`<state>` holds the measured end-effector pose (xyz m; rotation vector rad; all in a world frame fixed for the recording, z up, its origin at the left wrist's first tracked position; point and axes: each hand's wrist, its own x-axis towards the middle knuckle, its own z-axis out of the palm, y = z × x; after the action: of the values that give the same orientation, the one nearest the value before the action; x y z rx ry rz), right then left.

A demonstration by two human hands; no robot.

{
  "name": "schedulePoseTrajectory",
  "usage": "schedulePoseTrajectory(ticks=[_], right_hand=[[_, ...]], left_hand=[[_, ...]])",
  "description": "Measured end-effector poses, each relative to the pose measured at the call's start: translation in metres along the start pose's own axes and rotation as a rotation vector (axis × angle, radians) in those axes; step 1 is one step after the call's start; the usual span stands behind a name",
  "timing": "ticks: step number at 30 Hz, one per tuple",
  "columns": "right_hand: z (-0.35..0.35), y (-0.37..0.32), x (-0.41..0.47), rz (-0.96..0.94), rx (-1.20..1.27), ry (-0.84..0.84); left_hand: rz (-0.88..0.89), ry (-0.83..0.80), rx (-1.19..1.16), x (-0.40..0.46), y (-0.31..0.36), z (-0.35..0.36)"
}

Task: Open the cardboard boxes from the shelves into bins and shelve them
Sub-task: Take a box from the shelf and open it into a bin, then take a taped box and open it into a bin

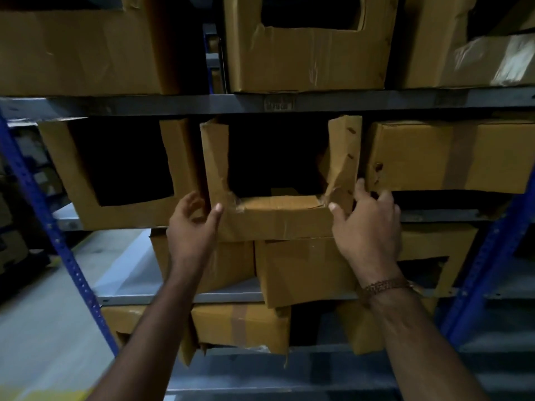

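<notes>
Two hands, left hand (193, 218) and right hand (365, 217), grip one cut-open box (278, 218).

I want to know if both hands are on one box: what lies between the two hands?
In the head view, the lower front wall of the cut-open box spans from the left hand to the right hand; each grips a bottom corner.

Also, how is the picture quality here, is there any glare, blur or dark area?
Head view: dim; the cut-open box between both hands is black inside; glare on the tape of the top-right box; blur at the edges; the shelf rail bows from the wide lens.
</notes>
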<state>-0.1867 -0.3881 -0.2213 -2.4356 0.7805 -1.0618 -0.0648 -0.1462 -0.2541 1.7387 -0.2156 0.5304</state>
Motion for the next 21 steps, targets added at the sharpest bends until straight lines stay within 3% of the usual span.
schedulePoseTrajectory(ticks=[4,9,13,16,21], right_hand=[[0.025,-0.005,-0.008,-0.057,0.077,-0.011],[0.055,-0.005,0.003,-0.099,-0.001,-0.069],[0.055,0.009,0.027,-0.073,0.111,-0.129],[0.042,0.021,0.031,-0.023,0.312,-0.048],[0.025,0.056,0.051,0.01,0.45,0.019]], left_hand=[[0.027,-0.088,0.026,0.013,-0.028,0.014],[-0.01,-0.06,0.071,0.027,-0.043,0.035],[-0.076,0.032,0.128,0.032,-0.05,0.053],[-0.116,0.097,0.104,0.028,-0.048,0.067],[-0.077,0.299,0.138,-0.006,-0.013,0.112]])
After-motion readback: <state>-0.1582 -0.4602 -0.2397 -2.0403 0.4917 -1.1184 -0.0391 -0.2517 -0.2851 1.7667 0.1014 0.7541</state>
